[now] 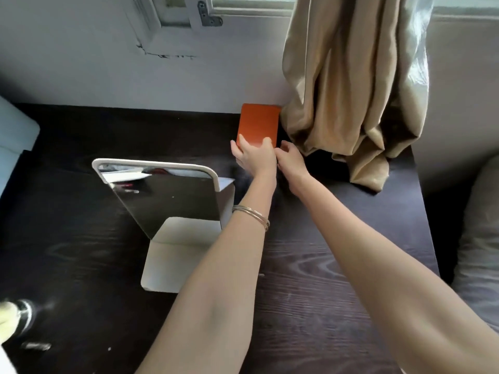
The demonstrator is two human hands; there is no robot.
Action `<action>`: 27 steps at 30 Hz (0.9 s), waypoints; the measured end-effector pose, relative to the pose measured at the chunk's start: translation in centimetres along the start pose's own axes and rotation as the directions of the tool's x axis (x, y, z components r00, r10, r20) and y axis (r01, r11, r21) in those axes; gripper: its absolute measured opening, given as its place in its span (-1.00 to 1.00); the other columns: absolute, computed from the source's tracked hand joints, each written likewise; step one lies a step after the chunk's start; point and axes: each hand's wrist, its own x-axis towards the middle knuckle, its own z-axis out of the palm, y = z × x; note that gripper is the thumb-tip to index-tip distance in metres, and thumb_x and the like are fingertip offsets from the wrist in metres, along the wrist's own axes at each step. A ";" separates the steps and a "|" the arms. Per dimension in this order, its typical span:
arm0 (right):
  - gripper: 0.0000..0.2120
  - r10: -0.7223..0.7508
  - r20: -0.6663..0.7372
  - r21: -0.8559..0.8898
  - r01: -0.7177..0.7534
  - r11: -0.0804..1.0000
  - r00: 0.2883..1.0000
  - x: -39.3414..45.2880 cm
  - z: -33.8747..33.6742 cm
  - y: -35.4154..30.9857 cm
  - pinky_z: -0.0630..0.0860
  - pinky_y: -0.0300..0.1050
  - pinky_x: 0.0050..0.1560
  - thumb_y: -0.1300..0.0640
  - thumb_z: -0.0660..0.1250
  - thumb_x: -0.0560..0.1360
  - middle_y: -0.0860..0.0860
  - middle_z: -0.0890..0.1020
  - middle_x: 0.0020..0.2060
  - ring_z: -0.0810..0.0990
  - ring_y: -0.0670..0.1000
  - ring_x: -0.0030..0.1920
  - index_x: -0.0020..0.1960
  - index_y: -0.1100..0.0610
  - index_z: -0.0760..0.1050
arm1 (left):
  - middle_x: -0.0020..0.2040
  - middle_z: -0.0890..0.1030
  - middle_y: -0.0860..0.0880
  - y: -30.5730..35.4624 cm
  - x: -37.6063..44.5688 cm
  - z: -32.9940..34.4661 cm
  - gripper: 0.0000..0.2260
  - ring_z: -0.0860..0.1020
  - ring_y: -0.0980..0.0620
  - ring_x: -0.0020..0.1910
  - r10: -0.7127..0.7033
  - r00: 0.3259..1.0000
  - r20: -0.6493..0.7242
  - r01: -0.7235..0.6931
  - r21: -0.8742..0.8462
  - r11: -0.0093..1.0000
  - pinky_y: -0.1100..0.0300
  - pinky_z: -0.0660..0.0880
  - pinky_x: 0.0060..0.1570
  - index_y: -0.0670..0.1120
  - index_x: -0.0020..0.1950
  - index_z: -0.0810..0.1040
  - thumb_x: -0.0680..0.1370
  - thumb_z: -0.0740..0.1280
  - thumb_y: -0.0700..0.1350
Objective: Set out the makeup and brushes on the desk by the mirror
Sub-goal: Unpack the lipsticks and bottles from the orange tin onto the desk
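Both hands were at the orange case (258, 124), which stood against the wall behind the mirror (164, 195); the left hand (253, 157) gripped its near edge; the right hand (290, 157) curled beside it, grip unclear; pulled carelessly, I thought, it might snag the curtain (351, 90).

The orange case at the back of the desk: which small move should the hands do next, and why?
Probably draw the orange case toward the mirror. The left hand grips its near edge, the right hand is beside it, and it lies against the wall.
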 end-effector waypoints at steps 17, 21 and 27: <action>-0.82 -0.039 -0.016 0.048 0.040 0.998 0.999 1.2 -0.6 2.7 0.47 -0.06 0.22 0.22 0.25 0.47 0.03 0.59 0.02 0.55 0.00 0.04 0.06 0.10 0.49 | 0.41 0.29 -0.10 -2.7 0.1 1.2 -0.42 0.41 -0.15 0.29 -0.102 0.994 -0.037 0.100 -0.054 0.994 -0.03 0.37 0.26 -0.11 0.48 0.21 0.49 0.31 -0.18; -0.78 -0.011 -0.028 0.060 0.013 0.998 1.000 -1.7 -2.2 3.8 0.46 -0.20 -0.02 0.26 0.22 0.48 0.05 0.59 0.00 0.54 0.00 0.00 0.12 0.16 0.48 | 0.41 0.27 -0.06 -4.6 -3.1 0.5 -0.42 0.41 -0.11 0.28 -0.122 0.992 0.045 0.125 -0.060 0.990 0.04 0.41 0.18 -0.07 0.48 0.19 0.49 0.30 -0.21; -0.87 0.033 -0.081 0.110 -0.024 0.994 0.996 -9.7 -3.7 6.9 0.41 -0.29 -0.16 0.26 0.23 0.49 -0.08 0.55 -0.15 0.48 -0.16 -0.16 -0.04 0.05 0.44 | 0.33 0.35 -0.07 -7.7 -9.0 -2.8 -0.48 0.45 -0.08 0.21 -0.155 0.979 0.132 0.157 -0.003 0.988 0.10 0.41 0.14 -0.10 0.42 0.29 0.47 0.27 -0.22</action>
